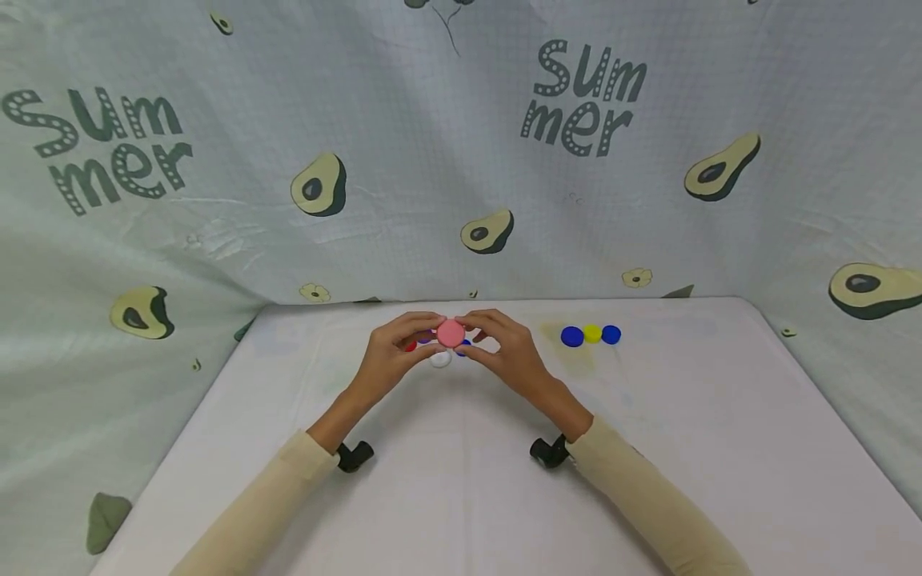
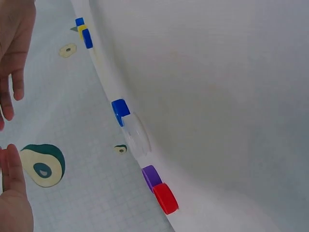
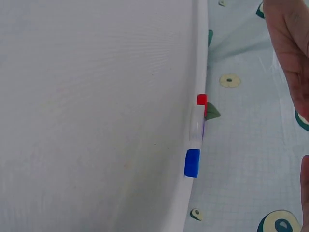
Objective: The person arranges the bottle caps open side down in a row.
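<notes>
A round pink plastic cap point(image 1: 450, 333) is held up in front of me in the head view, its flat face toward the camera. My left hand point(image 1: 391, 352) pinches its left side between fingers and thumb. From the other side, my right hand point(image 1: 507, 346) grips the right edge the same way. Behind the hands on the table are a red cap point(image 2: 166, 198), a purple cap point(image 2: 151, 177), a clear cap point(image 2: 136, 134) and a blue cap point(image 3: 192, 163), partly covered in the head view. Both wrist views cut the hands off at the frame's edge, and the pink cap is outside them.
Farther right on the white table point(image 1: 461, 496) stand a blue cap point(image 1: 572, 336), a yellow cap point(image 1: 592, 333) and another blue cap point(image 1: 611, 334) in a row. A printed cloth point(image 1: 403, 160) hangs just behind the table's far edge.
</notes>
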Demonstrator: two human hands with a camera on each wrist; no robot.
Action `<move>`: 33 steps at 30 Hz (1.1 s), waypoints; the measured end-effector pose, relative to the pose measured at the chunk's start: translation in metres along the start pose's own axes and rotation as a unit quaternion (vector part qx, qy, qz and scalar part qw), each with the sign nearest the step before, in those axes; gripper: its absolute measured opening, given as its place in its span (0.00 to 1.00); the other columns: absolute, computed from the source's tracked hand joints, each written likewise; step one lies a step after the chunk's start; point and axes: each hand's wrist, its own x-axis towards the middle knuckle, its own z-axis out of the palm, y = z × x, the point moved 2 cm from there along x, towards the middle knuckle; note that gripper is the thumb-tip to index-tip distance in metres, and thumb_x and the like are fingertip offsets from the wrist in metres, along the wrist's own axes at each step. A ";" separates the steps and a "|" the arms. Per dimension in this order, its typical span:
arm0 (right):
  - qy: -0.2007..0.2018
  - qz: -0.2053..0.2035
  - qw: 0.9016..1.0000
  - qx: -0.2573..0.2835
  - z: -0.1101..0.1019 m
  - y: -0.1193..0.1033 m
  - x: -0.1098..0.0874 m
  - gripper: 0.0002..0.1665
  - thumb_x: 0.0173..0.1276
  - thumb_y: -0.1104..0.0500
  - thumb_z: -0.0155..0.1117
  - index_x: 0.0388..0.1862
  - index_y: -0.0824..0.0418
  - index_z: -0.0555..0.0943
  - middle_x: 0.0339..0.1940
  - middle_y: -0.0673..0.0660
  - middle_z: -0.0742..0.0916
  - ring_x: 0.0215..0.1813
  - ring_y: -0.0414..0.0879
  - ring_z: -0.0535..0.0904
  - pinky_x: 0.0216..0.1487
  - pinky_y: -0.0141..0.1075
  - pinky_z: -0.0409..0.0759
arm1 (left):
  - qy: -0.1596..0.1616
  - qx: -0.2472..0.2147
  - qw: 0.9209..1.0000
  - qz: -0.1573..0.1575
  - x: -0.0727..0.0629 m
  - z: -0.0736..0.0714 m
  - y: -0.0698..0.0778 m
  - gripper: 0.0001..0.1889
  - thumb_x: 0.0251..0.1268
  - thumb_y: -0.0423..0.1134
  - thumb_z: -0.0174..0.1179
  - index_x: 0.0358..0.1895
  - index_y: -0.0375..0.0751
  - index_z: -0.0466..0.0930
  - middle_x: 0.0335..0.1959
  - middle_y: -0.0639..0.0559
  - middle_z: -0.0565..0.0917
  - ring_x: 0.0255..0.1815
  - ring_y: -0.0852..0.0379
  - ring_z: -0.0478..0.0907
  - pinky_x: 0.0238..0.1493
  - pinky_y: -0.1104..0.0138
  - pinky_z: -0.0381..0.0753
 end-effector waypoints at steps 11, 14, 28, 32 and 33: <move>-0.020 0.055 0.998 0.018 -0.033 0.003 -0.005 0.29 0.60 0.66 0.77 0.62 0.61 0.82 0.57 0.57 0.87 0.58 0.49 0.84 0.53 0.36 0.85 | 0.016 0.022 1.000 0.005 0.018 0.024 0.008 0.21 0.54 0.20 0.71 0.53 0.24 0.83 0.49 0.34 0.87 0.47 0.43 0.86 0.53 0.50 0.84; -0.023 0.065 0.998 0.009 -0.042 0.003 -0.008 0.29 0.61 0.66 0.77 0.62 0.61 0.82 0.57 0.56 0.87 0.58 0.49 0.84 0.53 0.37 0.85 | 0.012 0.017 1.000 0.012 0.021 0.033 -0.004 0.22 0.52 0.20 0.72 0.54 0.25 0.83 0.49 0.35 0.87 0.47 0.44 0.86 0.56 0.54 0.84; -0.053 0.084 0.993 -0.057 -0.083 0.006 -0.024 0.30 0.57 0.66 0.79 0.60 0.61 0.84 0.55 0.56 0.89 0.52 0.50 0.87 0.51 0.43 0.87 | -0.047 0.025 0.999 0.011 0.037 0.069 -0.021 0.23 0.57 0.31 0.74 0.58 0.36 0.83 0.50 0.46 0.89 0.50 0.53 0.87 0.56 0.62 0.84; -0.053 0.091 0.991 -0.078 -0.094 0.004 -0.031 0.30 0.56 0.65 0.80 0.59 0.61 0.84 0.54 0.57 0.89 0.50 0.50 0.88 0.50 0.47 0.87 | -0.071 0.044 0.996 0.024 0.041 0.079 -0.017 0.23 0.58 0.29 0.73 0.59 0.36 0.83 0.52 0.45 0.88 0.53 0.52 0.86 0.57 0.66 0.83; -0.050 0.093 0.991 -0.083 -0.097 0.003 -0.033 0.30 0.56 0.65 0.81 0.59 0.61 0.84 0.53 0.57 0.89 0.49 0.50 0.88 0.50 0.47 0.87 | -0.078 0.046 0.996 0.029 0.043 0.082 -0.016 0.23 0.58 0.29 0.73 0.59 0.36 0.83 0.53 0.45 0.88 0.53 0.52 0.86 0.57 0.67 0.82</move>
